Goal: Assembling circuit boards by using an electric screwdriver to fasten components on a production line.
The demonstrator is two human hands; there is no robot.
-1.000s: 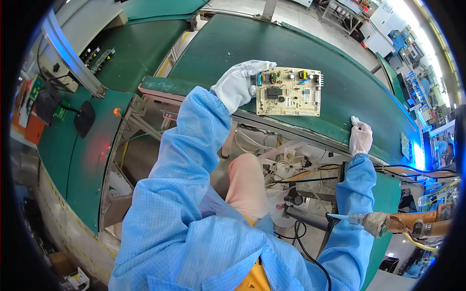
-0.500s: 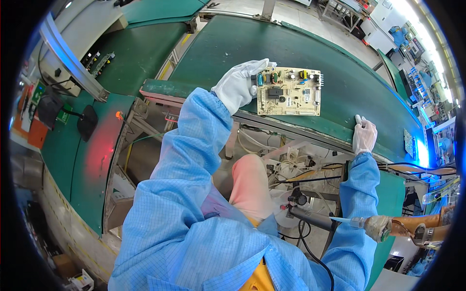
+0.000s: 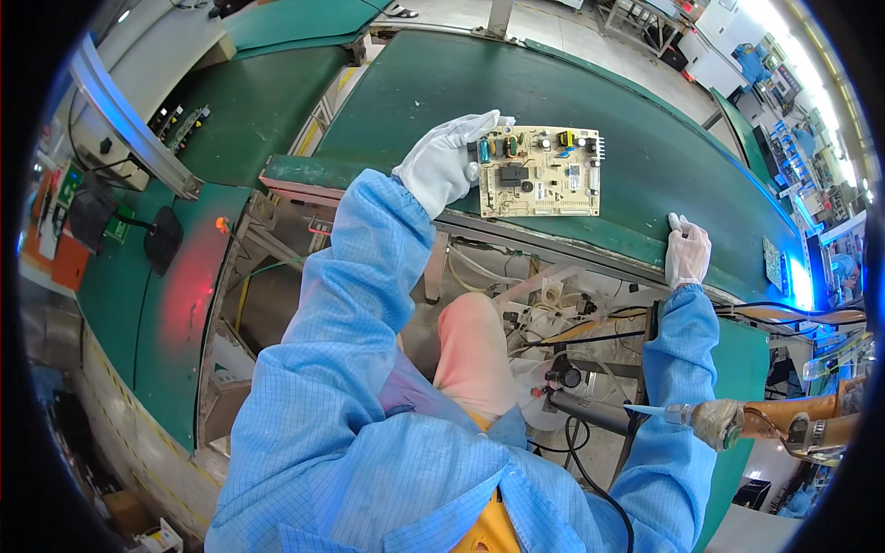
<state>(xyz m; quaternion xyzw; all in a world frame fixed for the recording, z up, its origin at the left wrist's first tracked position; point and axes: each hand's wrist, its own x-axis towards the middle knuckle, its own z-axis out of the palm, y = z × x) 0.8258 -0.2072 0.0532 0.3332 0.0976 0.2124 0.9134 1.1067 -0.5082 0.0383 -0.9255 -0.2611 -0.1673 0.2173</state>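
In a white glove, my left hand (image 3: pixel 444 164) grips the left edge of a cream circuit board (image 3: pixel 544 189). The board's upper face carries a black relay, blue and yellow parts and a row of metal pins at its right edge. It is over the green conveyor belt (image 3: pixel 636 138), near the belt's front edge; whether it touches the belt I cannot tell. My right hand (image 3: pixel 689 249), also gloved, rests at the front edge of the belt, farther right. Its fingers are curled together, and whatever may be in them is hidden.
Another circuit board (image 3: pixel 772 265) lies on the belt at the right, beside a bright blue light. A nozzle with a pale tip (image 3: pixel 659 410) juts in over my right forearm. At the left stand a black stand (image 3: pixel 164 240) and a metal post (image 3: pixel 138 120); more boards (image 3: pixel 189 127) lie behind.
The circuit board and both hands appear slightly farther left, along with the whole scene. My left hand keeps its grip, and my right hand holds its curled pose.
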